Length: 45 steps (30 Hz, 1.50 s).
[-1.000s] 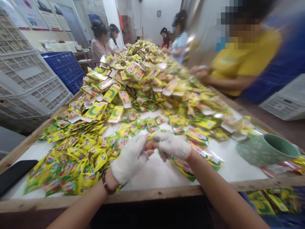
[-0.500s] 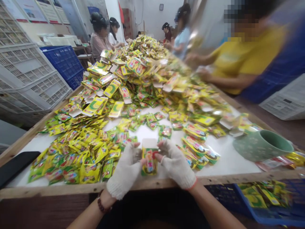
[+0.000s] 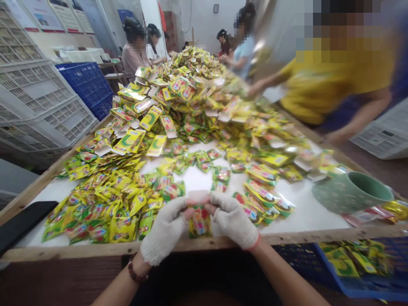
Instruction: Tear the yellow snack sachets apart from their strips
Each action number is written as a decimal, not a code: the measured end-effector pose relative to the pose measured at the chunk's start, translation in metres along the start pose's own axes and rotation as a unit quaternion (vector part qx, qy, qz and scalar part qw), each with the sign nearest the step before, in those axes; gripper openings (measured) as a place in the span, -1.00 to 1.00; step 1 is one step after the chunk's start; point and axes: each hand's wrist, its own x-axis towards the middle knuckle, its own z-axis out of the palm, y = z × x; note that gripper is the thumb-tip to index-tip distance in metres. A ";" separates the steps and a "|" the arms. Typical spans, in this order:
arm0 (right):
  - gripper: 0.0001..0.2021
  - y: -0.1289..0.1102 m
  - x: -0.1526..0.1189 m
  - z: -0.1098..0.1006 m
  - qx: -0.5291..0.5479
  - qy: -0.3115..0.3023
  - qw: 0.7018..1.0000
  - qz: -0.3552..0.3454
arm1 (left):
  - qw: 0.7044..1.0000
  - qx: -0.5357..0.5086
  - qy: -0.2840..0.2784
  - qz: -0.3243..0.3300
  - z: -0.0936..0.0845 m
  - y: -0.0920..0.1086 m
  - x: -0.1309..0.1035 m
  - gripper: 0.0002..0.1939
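Between my two hands, near the table's front edge, is a small yellow-green printed carton (image 3: 199,223) with a white flap at its top. My left hand (image 3: 167,227), in a white fingerless glove, grips the carton's left side, thumb on its front. On the other side, my right hand (image 3: 234,221), gloved the same way, pinches the right edge near the flap. Many small sachets (image 3: 117,208) in yellow and green lie heaped left of my left hand. Several flat printed cartons (image 3: 259,193) overlap to the right of my right hand.
A large pile of cartons (image 3: 178,93) and sachets runs down the wood-rimmed table (image 3: 223,243). A black phone-like slab (image 3: 28,221) lies at left, a green mug (image 3: 347,193) at right. Below right sits a blue crate (image 3: 350,291). A yellow-shirted person (image 3: 331,85) works at right; others sit farther back.
My fingers have drawn closer in around the carton's top, and the flap looks tipped lower. The yellow-shirted person's arms have spread apart, one reaching down toward the side.
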 end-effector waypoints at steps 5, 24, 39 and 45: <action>-0.71 0.002 0.005 0.002 0.062 0.024 0.998 -0.004 | 0.989 -0.133 0.046 -0.048 0.001 -0.001 0.008 -0.55; -0.81 -0.013 -0.002 -0.018 -0.110 -0.040 0.984 -0.134 | 0.953 0.251 -0.022 0.171 -0.014 0.010 0.000 -0.81; -0.80 -0.023 0.015 -0.052 -0.167 0.080 0.982 -0.046 | 0.847 0.522 0.021 0.099 -0.036 0.021 0.040 -0.81; -0.84 -0.041 0.047 -0.083 -0.341 0.133 0.923 -0.117 | 0.783 0.620 0.052 -0.006 -0.060 0.026 0.085 -0.87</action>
